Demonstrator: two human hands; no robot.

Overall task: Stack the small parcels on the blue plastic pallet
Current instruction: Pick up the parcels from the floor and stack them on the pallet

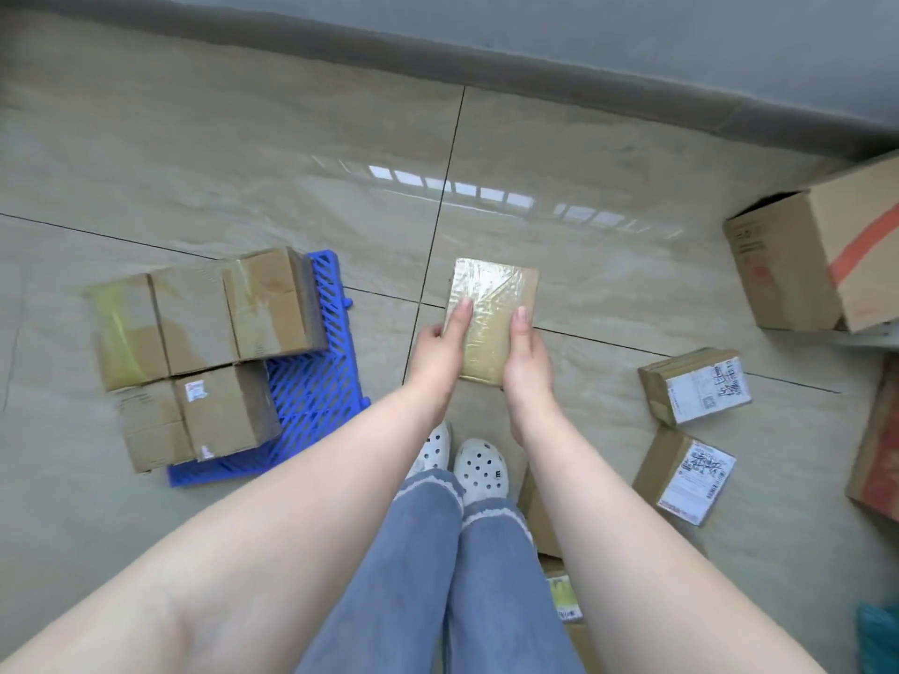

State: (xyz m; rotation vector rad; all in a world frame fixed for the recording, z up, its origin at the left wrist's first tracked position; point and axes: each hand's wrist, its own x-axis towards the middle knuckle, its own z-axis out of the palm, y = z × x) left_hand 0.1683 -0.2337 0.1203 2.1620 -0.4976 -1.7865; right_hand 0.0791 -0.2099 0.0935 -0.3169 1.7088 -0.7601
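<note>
I hold a small tape-wrapped cardboard parcel [492,304] in the air above the floor, in front of my feet. My left hand [440,350] grips its near left edge and my right hand [528,357] grips its near right edge, thumbs on top. The blue plastic pallet [321,381] lies on the floor to the left. Several cardboard parcels cover its left and far parts, among them a far row [204,318] and a near box [214,415]. Two labelled small parcels [695,384] [683,471] lie on the floor to my right.
A large open carton with an orange stripe [827,265] lies on its side at the far right. Another reddish carton [880,440] sits at the right edge. More parcels [540,518] lie behind my right arm. A grey wall base [486,55] runs along the far side of the tiled floor.
</note>
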